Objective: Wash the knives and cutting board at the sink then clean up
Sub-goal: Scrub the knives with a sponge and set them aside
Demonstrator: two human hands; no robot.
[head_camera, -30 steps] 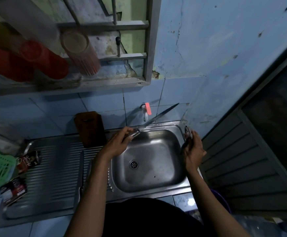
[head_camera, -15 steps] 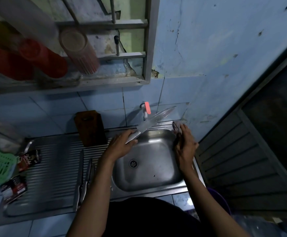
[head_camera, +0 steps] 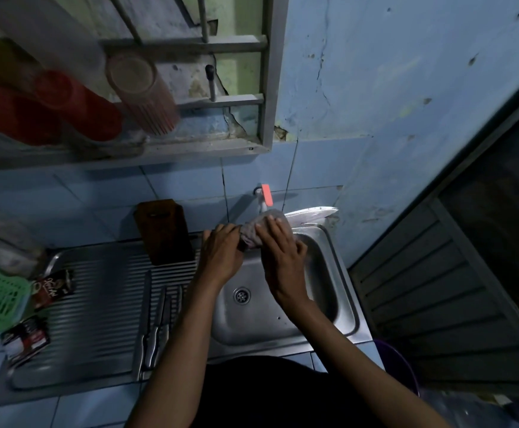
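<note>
The knife (head_camera: 309, 214) is held over the back edge of the sink (head_camera: 341, 291), its blade pointing right. The left hand (head_camera: 221, 253) grips its handle; the right hand (head_camera: 279, 257) presses a grey cloth (head_camera: 253, 231) around the blade. More knives (head_camera: 156, 329) lie on the drainboard (head_camera: 97, 304), and the cutting board (head_camera: 164, 231) leans against the wall at its back edge.

Long steel-bladed kitchen knife (head_camera: 310, 213) held level over back rim of stainless sink (head_camera: 341, 273), tip right, mid-blade wrapped in grey cloth (head_camera: 252, 231). Dark brown wooden cutting board (head_camera: 165, 231) upright against tiles. Three steel knives (head_camera: 156, 329) flat on drainboard.
</note>
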